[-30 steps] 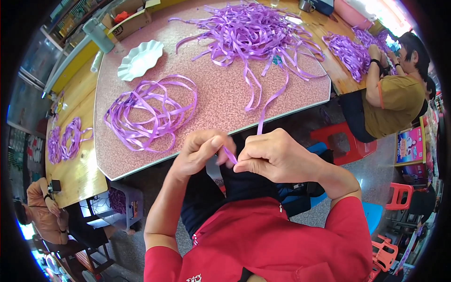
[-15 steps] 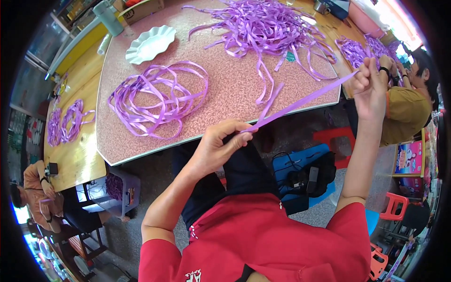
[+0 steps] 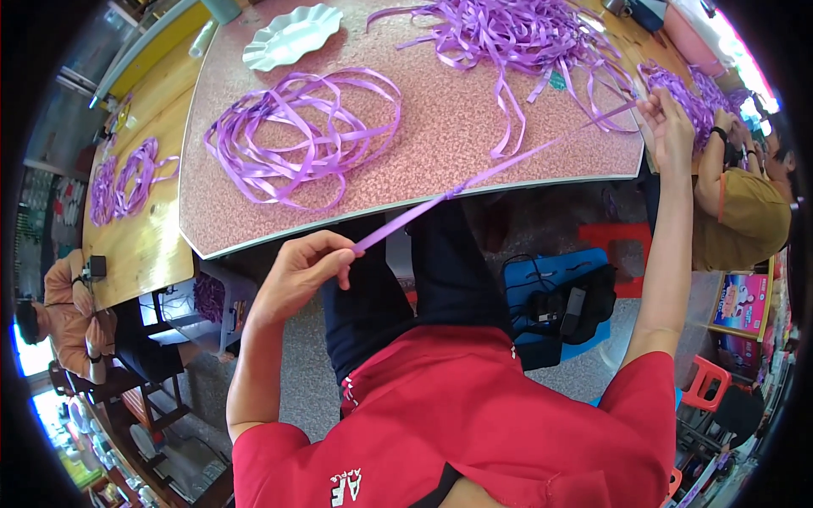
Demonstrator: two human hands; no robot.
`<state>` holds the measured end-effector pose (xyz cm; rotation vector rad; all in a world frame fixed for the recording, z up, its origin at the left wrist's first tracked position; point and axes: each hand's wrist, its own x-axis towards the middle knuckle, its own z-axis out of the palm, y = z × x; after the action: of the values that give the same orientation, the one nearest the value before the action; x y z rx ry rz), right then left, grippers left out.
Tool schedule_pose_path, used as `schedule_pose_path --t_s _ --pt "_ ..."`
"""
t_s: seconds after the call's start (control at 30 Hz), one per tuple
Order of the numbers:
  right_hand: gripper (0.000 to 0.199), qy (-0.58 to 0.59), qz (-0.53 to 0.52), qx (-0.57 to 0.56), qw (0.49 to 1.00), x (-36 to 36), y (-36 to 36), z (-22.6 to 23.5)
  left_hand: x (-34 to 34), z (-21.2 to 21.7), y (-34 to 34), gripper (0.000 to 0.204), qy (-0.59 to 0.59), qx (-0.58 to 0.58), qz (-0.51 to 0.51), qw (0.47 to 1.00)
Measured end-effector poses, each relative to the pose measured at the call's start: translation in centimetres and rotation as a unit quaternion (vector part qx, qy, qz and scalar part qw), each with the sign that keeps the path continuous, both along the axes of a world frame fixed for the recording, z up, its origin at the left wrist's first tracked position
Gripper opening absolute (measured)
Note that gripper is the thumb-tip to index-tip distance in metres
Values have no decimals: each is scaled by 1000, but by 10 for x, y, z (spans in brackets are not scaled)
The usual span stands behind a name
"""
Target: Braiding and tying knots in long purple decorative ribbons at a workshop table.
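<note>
A purple ribbon (image 3: 498, 170) is stretched slantwise between my hands, over the table's front edge, with a small knot near its middle. My left hand (image 3: 303, 269) pinches its lower end between thumb and fingers, just in front of the table. Up at the right corner, my right hand (image 3: 666, 127) grips the other end. A loose coil of purple ribbon (image 3: 296, 140) lies on the left half of the pink speckled table (image 3: 440, 110). A big tangled heap of purple ribbons (image 3: 517, 34) covers the far right, several strands trailing toward me.
A white scalloped dish (image 3: 292, 37) stands at the far left. More ribbon coils (image 3: 134, 179) lie on a wooden table (image 3: 161, 245). One person (image 3: 72, 317) sits left, another (image 3: 745, 203) right. A blue stool (image 3: 550, 279) holding a black bag (image 3: 580, 309) stands below the table.
My left hand has moved left and toward me, drawing the ribbon out longer. A knot now shows along it. The table sits higher in view.
</note>
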<state>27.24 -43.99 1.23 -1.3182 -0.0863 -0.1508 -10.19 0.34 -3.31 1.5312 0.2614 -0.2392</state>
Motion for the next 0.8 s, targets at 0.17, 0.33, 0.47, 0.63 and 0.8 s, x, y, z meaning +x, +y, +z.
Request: schedule_pose_path --t_s 0.17,0.33,0.47,0.63,0.8 --pt "36 -304 -144 -600 726 -18 36 -4 -6 6 -3 19 -9 9 25 1000" --pt "46 -433 315 -378 755 -189 177 28 12 35 -30 19 -19 11 -21 1000" --pt "50 -435 391 -324 744 -236 206 10 24 54 -42 20 -46 -14 -38 998" --pt "21 -448 333 -292 777 -224 204 17 23 48 -28 21 -65 -41 23 997" --pt "11 -159 428 -274 846 -230 203 18 21 39 -30 23 -64 -67 0 996"
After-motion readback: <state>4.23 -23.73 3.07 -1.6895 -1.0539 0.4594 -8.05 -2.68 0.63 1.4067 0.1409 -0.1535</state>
